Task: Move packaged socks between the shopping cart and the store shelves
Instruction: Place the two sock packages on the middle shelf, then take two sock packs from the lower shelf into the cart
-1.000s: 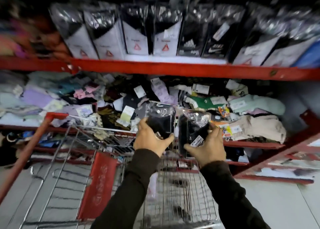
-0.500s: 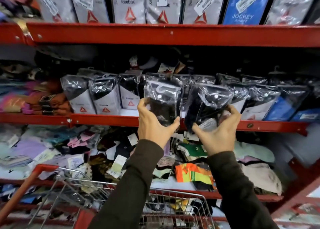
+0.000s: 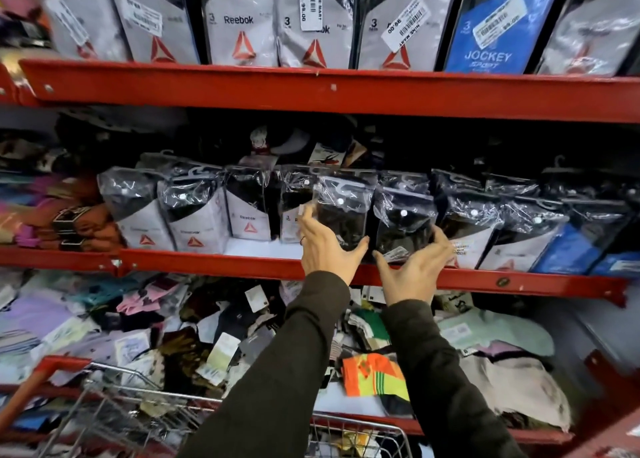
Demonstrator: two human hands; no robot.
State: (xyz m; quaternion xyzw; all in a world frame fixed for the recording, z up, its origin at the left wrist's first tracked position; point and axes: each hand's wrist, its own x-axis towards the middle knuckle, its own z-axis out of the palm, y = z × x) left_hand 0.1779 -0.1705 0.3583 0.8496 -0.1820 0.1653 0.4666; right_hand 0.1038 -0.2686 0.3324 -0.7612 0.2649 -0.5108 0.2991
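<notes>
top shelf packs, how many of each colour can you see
grey-and-white packs: 6
blue Jockey pack: 1
total: 7

Reebok grey pack (image 3: 239, 24), Jockey blue pack (image 3: 488, 38)

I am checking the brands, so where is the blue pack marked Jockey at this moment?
In the head view the blue Jockey pack stands on the top shelf at upper right, between two grey packs.
</notes>
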